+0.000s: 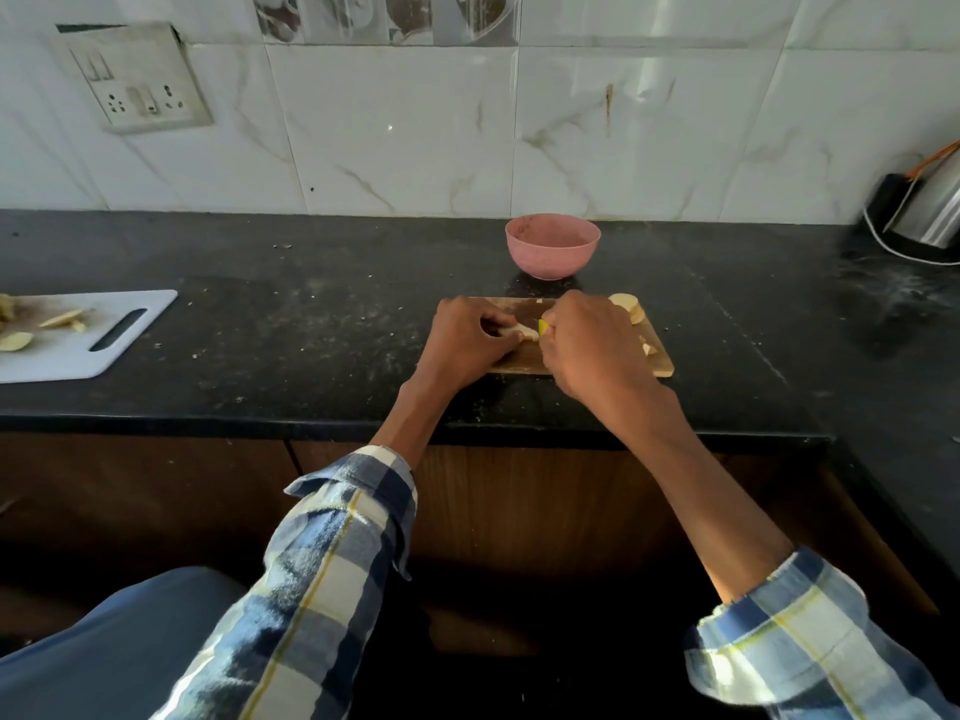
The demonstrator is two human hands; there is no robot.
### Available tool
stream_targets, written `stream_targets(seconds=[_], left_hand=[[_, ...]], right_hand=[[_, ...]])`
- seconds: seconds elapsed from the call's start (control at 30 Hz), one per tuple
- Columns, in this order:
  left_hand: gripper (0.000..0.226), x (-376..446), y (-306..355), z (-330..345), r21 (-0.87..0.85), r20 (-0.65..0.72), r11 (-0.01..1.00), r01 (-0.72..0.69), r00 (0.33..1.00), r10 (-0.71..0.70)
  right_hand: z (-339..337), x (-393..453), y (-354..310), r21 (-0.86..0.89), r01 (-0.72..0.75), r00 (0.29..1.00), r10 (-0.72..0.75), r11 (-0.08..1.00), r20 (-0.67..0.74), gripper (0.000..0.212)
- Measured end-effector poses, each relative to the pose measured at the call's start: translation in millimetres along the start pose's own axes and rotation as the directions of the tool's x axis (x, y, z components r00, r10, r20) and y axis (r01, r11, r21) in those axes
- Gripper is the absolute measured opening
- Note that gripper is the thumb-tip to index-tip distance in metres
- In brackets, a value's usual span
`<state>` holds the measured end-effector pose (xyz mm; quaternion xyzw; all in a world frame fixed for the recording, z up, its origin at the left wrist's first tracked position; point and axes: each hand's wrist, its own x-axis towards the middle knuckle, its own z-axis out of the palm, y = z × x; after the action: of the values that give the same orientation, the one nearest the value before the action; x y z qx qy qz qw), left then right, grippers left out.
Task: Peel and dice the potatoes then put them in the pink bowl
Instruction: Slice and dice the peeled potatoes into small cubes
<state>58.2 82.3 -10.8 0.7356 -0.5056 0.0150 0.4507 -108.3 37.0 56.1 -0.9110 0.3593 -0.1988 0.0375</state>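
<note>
My left hand (467, 337) pinches a pale potato strip (519, 332) on the wooden board (524, 356); right hand (592, 345) grips a yellow-handled knife (542, 327). Round pink bowl (552, 245) at 12 o'clock.

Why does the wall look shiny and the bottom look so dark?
In the head view, light glares off the glossy wall tiles and falls on the right sleeve; the cabinet under the countertop sits in shadow; the wide lens bends the edges; the hands hide the cutting on the wooden board.

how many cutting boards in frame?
2: a white plastic cutting board at the counter's left edge, and a wooden cutting board under both hands, in front of the pink bowl.
</note>
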Motion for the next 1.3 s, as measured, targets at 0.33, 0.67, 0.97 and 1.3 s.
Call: stream_targets(seconds=[0.33, 0.67, 0.97, 1.3], left_hand=[[0.018, -0.1, 0.0, 0.8, 0.005, 0.004, 1.0, 0.008, 1.0, -0.008], [0.011, -1.8, 0.2, -1.3, 0.024, -0.025, 1.0, -0.007, 1.0, 0.007], [0.009, -1.9, -2.1, -0.7, 0.041, -0.009, 0.999, 0.021, 1.0, -0.021], [0.007, -1.3, -1.5, 2.3, 0.022, -0.035, 0.999, 0.04, 0.999, -0.04]], right_hand=[[-32.5, -20.9, 14.8, -0.004, 0.013, 0.996, -0.012, 1.0, 0.091, 0.03], [-5.5, -3.3, 4.0, 0.026, 0.027, 0.994, -0.024, 0.999, -0.109, 0.018], [11.0, 5.0, -5.1, 0.055, 0.01, 0.999, -0.008, 0.998, -0.036, 0.018], [-26.8, -31.5, 5.3, -0.058, 0.04, 0.996, -0.035, 0.998, 0.087, 0.026]])
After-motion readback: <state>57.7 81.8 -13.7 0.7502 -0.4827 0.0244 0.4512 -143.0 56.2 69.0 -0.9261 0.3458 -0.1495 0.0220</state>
